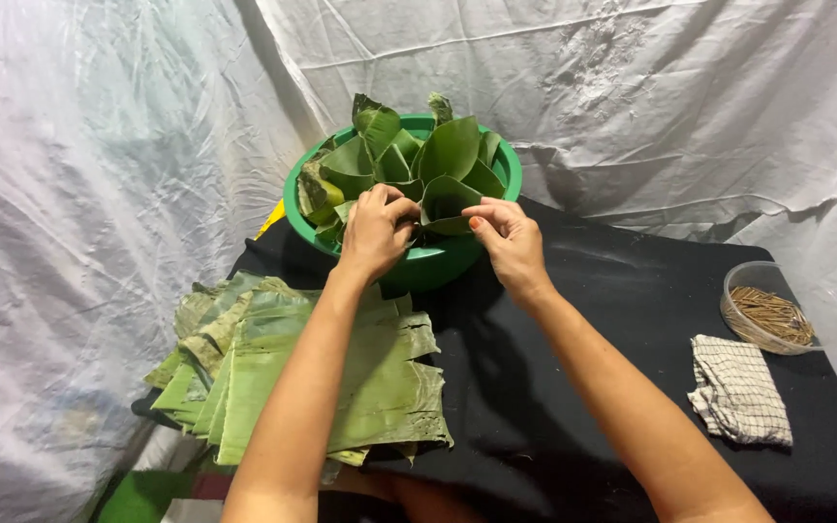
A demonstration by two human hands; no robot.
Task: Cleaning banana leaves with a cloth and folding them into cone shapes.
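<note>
A green plastic basin stands at the back of a black-covered table and holds several folded banana-leaf cones. Both hands reach into its near side. My left hand and my right hand pinch the edges of one folded leaf cone at the basin's front rim, fingers closed on it from either side. A stack of flat cut banana leaves lies on the table below my left forearm.
A clear round container of thin brown sticks sits at the right edge, with a checked cloth in front of it. The black tablecloth covers the table. White sheeting hangs behind and to the left.
</note>
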